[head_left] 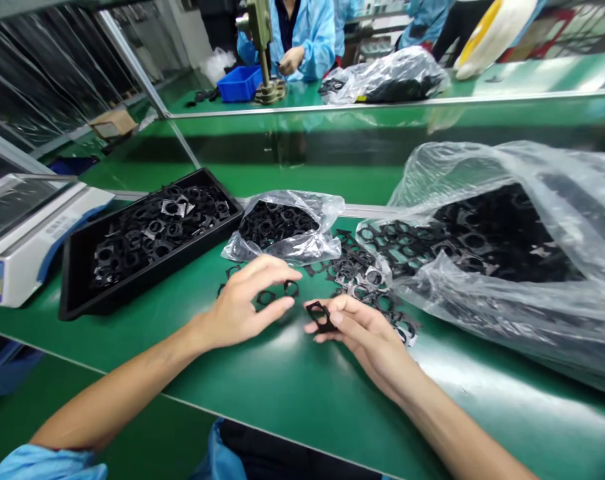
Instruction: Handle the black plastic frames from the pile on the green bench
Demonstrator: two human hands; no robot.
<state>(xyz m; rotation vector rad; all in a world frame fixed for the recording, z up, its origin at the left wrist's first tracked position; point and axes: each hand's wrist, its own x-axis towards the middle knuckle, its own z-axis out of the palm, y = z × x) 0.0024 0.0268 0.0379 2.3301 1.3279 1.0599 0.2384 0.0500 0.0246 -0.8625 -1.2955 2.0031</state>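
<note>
My right hand (365, 330) pinches a small black plastic frame part (321, 316) between thumb and fingers, just above the green table (292, 387). My left hand (250, 300) hovers beside it with fingers spread, over a few loose black ring parts (277, 293) lying on the table; it holds nothing. A heap of the same black parts (362, 273) lies just beyond my right hand, spilling from a large clear plastic bag (507, 247).
A black tray (72, 293) of black parts sits at the left, beside a white weighing scale (27, 233). A small clear bag (287, 227) of parts lies behind my hands. Across the bench, a person in a blue coat (307, 33) works near a blue bin (238, 83).
</note>
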